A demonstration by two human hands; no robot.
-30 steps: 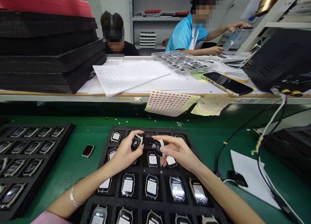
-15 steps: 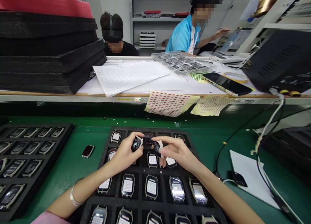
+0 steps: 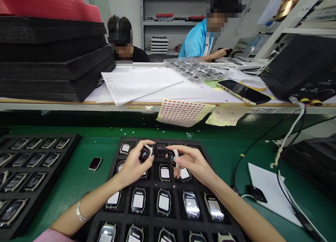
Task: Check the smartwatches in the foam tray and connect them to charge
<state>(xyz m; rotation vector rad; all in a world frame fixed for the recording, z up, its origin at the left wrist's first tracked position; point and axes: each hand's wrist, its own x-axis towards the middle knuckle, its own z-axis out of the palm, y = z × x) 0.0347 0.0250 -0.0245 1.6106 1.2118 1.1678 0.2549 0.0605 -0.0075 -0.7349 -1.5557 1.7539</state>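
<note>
My left hand point(image 3: 138, 163) is closed on a strapless smartwatch point(image 3: 145, 154), its lit dark screen tilted to the side. Facing it, my right hand point(image 3: 193, 164) pinches a second smartwatch point(image 3: 172, 157) between thumb and fingers, also with a lit face. Both watches are held above the back rows of a black foam tray point(image 3: 151, 200). In its compartments lie several more watch bodies, many with a white grid on the screen, such as the watch point(image 3: 165, 172) just below my hands. Between the two held watches, a dark-screened watch point(image 3: 161, 150) sits in the back row.
Left stands another foam tray point(image 3: 70, 144) of watches, with a lone watch point(image 3: 95, 163) on the green table point(image 3: 89, 186) beside it. Stacked black foam point(image 3: 52, 70), papers point(image 3: 141, 83) and a phone point(image 3: 244, 91) occupy the shelf. Cables point(image 3: 282, 158) hang right. Two people sit beyond.
Both held watches have turned slightly, and the right one shows more of its lit screen. Across the shelf, the person in blue has lowered a hand.
</note>
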